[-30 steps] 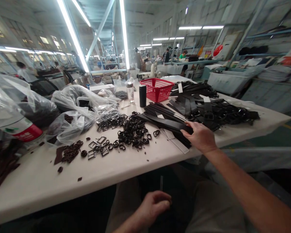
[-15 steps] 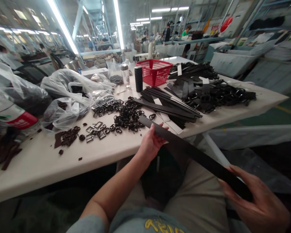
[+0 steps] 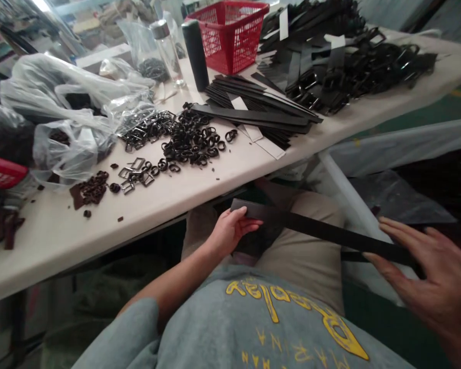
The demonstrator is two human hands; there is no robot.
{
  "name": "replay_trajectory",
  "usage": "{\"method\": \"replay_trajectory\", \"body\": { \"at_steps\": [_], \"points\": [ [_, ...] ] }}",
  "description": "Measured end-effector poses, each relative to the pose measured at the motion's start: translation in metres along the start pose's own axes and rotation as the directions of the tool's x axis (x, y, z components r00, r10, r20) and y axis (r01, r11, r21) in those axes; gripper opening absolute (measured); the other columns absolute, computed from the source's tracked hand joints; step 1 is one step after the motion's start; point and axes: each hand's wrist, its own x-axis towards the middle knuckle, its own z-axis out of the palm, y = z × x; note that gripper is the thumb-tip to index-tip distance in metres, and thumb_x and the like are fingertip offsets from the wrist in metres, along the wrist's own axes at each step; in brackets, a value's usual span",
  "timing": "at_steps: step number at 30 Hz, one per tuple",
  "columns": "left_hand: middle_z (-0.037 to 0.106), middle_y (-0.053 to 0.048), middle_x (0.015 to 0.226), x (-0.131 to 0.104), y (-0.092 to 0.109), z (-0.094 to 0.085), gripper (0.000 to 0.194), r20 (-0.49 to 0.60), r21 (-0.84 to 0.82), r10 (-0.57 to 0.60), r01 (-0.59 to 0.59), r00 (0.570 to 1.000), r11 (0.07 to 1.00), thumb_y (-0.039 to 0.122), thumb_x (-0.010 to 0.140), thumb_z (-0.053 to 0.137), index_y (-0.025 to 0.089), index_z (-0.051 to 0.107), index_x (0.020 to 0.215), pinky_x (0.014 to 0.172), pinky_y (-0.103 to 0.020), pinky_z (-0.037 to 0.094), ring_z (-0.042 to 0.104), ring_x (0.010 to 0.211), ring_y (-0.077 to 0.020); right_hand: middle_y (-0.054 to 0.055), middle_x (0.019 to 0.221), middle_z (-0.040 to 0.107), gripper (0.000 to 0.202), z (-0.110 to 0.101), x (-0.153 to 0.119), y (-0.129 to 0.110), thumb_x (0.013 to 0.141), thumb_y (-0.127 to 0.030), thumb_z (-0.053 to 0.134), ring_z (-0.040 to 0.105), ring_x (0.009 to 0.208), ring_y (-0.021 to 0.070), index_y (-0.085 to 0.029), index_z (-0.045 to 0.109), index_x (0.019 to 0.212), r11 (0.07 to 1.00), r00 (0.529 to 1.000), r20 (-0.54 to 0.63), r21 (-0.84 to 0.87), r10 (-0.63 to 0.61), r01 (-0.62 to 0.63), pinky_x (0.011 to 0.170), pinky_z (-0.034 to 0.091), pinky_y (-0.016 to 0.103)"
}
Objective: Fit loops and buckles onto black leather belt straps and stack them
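Note:
A long, flat black belt strap (image 3: 330, 229) stretches across my lap, in front of the table's near edge. My left hand (image 3: 232, 229) pinches its left end between thumb and fingers. Around the strap's right part lies my right hand (image 3: 432, 266), thumb below and fingers above; the far right end is hidden by that hand. On the table beyond are a pile of black belt loops (image 3: 194, 138), several metal buckles (image 3: 138, 174) and a stack of black straps (image 3: 261, 110) with white paper slips.
A red basket (image 3: 232, 38), a dark flask (image 3: 195, 55) and a clear bottle (image 3: 169, 54) stand at the back of the table (image 3: 169, 205). Clear plastic bags (image 3: 72, 138) lie left. Buckled belts (image 3: 349, 77) are heaped at the right. A white-edged bin (image 3: 341, 200) stands beside my right leg.
My view has tilted down. The strap has come back from above the table edge to over my lap and lies more level. Both hands remain at it, the right one's fingers now straighter.

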Motion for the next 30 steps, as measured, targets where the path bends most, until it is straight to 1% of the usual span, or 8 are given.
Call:
{"method": "replay_trajectory", "body": {
  "at_steps": [5,8,10,20,24,27,29,30],
  "points": [
    [0.077,-0.014,0.082,-0.025,-0.019,0.006,0.015,0.019,-0.075,-0.101,0.103,0.995,0.992,0.021,0.088,0.063,0.007,0.069,0.089,0.068,-0.024,0.061,0.076,0.078,-0.0201,0.013,0.124,0.068,0.049,0.062,0.032,-0.074,0.091,-0.040,0.069,0.067,0.110,0.0303,-0.020,0.058,0.135,0.972,0.991,0.009,0.200,-0.131,0.127,0.107,0.046,0.052],
    [0.077,-0.011,0.083,-0.033,-0.023,0.003,0.015,0.003,-0.119,-0.113,0.112,0.994,0.987,0.021,0.084,0.068,0.008,0.070,0.092,0.069,-0.025,0.061,0.074,0.074,-0.0178,0.011,0.116,0.072,0.038,0.093,0.039,-0.096,0.095,-0.040,0.065,0.069,0.104,0.0261,-0.017,0.061,0.124,0.956,0.990,0.029,0.266,-0.140,0.128,0.108,0.044,0.050],
    [0.077,-0.008,0.081,-0.036,-0.024,-0.002,0.017,-0.012,-0.132,-0.106,0.103,0.994,0.986,0.022,0.080,0.073,0.010,0.070,0.091,0.068,-0.025,0.061,0.073,0.072,-0.0166,0.009,0.110,0.073,0.033,0.104,0.040,-0.100,0.095,-0.039,0.065,0.070,0.099,0.0238,-0.018,0.062,0.121,0.950,0.991,0.023,0.289,-0.132,0.120,0.107,0.044,0.047],
    [0.075,-0.008,0.087,-0.038,-0.027,-0.017,0.035,0.016,-0.046,-0.094,0.095,0.995,0.994,0.039,0.073,0.082,0.011,0.072,0.092,0.076,-0.029,0.056,0.071,0.078,-0.0170,0.006,0.091,0.076,0.018,0.105,0.043,-0.101,0.095,-0.034,0.066,0.071,0.081,0.0198,-0.019,0.067,0.102,0.944,0.975,0.104,0.290,-0.198,0.161,0.101,0.046,0.045],
    [0.075,-0.010,0.096,-0.039,-0.023,-0.027,0.042,0.052,0.129,-0.007,0.000,0.999,0.992,0.051,0.078,0.076,0.013,0.072,0.095,0.081,-0.030,0.055,0.070,0.085,-0.0190,0.001,0.081,0.074,0.009,0.104,0.047,-0.103,0.095,-0.028,0.064,0.069,0.073,0.0171,-0.020,0.066,0.091,0.937,0.970,0.138,0.317,-0.199,0.147,0.097,0.047,0.041],
    [0.069,-0.010,0.122,-0.043,-0.013,-0.034,0.045,0.081,0.422,0.259,-0.268,0.963,0.866,0.041,0.077,0.079,0.021,0.068,0.116,0.090,-0.032,0.053,0.067,0.105,-0.0222,0.000,0.074,0.071,0.012,0.104,0.046,-0.105,0.095,-0.023,0.062,0.066,0.068,0.0162,-0.020,0.064,0.083,0.939,0.968,0.143,0.306,-0.209,0.157,0.092,0.047,0.039],
    [0.064,-0.009,0.134,-0.045,-0.003,-0.036,0.050,0.186,0.625,0.403,-0.425,0.896,0.655,0.031,0.074,0.082,0.026,0.067,0.121,0.104,-0.038,0.047,0.059,0.122,-0.0257,-0.001,0.072,0.069,0.013,0.104,0.045,-0.108,0.095,-0.022,0.062,0.064,0.068,0.0159,-0.019,0.064,0.083,0.937,0.959,0.162,0.300,-0.234,0.178,0.092,0.046,0.038],
    [0.065,-0.009,0.132,-0.045,0.001,-0.036,0.044,0.259,0.693,0.422,-0.471,0.869,0.545,0.028,0.074,0.081,0.027,0.071,0.117,0.109,-0.040,0.042,0.056,0.126,-0.0267,-0.001,0.072,0.069,0.013,0.104,0.044,-0.109,0.095,-0.021,0.061,0.064,0.068,0.0158,-0.019,0.064,0.083,0.935,0.953,0.171,0.298,-0.249,0.190,0.092,0.046,0.037]
  ]
}}
